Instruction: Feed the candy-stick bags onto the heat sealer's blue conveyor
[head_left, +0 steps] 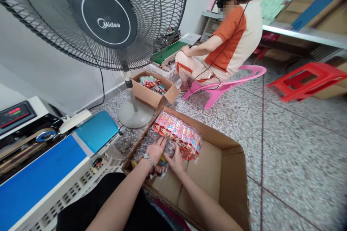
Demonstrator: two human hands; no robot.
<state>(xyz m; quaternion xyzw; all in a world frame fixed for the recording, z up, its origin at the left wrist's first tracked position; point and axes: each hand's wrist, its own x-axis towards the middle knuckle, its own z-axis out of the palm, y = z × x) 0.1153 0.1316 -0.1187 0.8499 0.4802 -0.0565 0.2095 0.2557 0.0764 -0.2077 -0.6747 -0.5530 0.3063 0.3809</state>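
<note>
A large cardboard box (233, 151) stands open before me, with a row of pink and red plastic packets (179, 131) along its far side. Clear and coloured packets (159, 168) lie in its left part. My left hand (155, 151), with a watch at the wrist, rests on these packets, fingers stretched toward the row. Close to its right, my right hand (175, 159) touches the edge of the same packets, its thumb and fingers apart. Neither hand is visibly closed round a packet. The palms' undersides are hidden.
At left is a machine with a blue belt (48, 180). A large fan (103, 14) stands ahead on a round base, beside a smaller box of packets (151, 95). Beyond, a person (230, 43) sits on a pink chair (217, 92); a red stool (311, 79) is at right.
</note>
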